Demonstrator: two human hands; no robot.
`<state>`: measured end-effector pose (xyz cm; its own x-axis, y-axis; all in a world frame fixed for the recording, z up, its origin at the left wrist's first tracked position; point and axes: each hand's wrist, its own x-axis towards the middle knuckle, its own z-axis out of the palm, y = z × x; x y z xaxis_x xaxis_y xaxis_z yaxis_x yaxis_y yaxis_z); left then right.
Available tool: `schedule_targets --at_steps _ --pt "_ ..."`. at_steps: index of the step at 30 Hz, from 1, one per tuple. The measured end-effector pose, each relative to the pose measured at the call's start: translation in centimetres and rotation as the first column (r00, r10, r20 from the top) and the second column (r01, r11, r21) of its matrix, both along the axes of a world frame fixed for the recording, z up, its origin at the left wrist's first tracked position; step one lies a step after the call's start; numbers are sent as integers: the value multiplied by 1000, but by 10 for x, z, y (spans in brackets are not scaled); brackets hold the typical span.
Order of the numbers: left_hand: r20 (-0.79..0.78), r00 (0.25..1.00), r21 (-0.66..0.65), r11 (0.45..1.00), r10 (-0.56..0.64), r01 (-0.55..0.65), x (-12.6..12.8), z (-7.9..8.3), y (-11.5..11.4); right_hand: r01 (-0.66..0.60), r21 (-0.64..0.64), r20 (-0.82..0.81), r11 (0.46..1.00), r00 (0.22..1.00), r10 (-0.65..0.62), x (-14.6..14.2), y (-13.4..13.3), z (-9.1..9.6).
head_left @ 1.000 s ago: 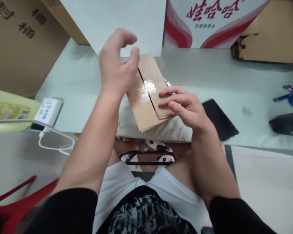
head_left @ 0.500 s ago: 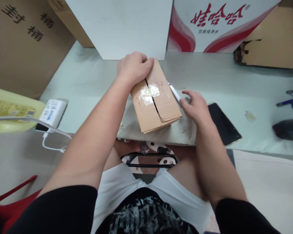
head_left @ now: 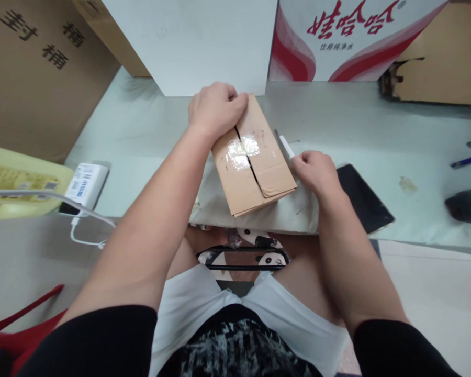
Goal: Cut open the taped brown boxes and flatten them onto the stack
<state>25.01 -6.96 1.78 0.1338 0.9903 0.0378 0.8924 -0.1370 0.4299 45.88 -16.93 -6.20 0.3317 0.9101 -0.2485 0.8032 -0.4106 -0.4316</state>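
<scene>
A small brown cardboard box [head_left: 272,159] lies tilted to my view on the table, clear tape across the middle of its top seam. My left hand [head_left: 217,107] is closed over the far left end of the box, its fingertips hidden beyond the edge. Close to the box's right side, my right hand [head_left: 315,170] has its fingers curled around the near end of a slim white knife [head_left: 287,147]. Its thin dark tip points away from me, beside the box; the rest is inside the hand.
A black tablet [head_left: 364,199] lies right of my right forearm. Large cartons, one a white panel [head_left: 204,47], stand along the back. At left are a white power adapter [head_left: 87,183] with a cable and a yellow bottle [head_left: 23,180]; a dark mouse [head_left: 467,207] sits far right.
My right hand's fingers have gone from spread beside the white knife to closed around it. The knife has shifted slightly toward me. My left hand stays on the box.
</scene>
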Motion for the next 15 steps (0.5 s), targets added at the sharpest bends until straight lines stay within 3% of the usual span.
schedule_targets --at_steps 3,5,9,12,15 --pt "83 997 3 1000 1 -1 -1 0 0 116 211 -39 971 993 -111 3 -3 -3" --pt "144 989 11 1000 -18 17 -2 0 0 168 355 -179 919 978 -110 5 -4 -7" --pt "176 981 17 997 -76 74 -4 1 0 339 539 -567 771 823 35 4 -2 -8" --pt "212 969 32 991 -131 127 -7 -2 3 399 637 -656 660 730 192 0 0 0" --pt "269 945 45 982 -188 183 -11 -7 7 363 651 -649 667 722 241 -2 -1 3"
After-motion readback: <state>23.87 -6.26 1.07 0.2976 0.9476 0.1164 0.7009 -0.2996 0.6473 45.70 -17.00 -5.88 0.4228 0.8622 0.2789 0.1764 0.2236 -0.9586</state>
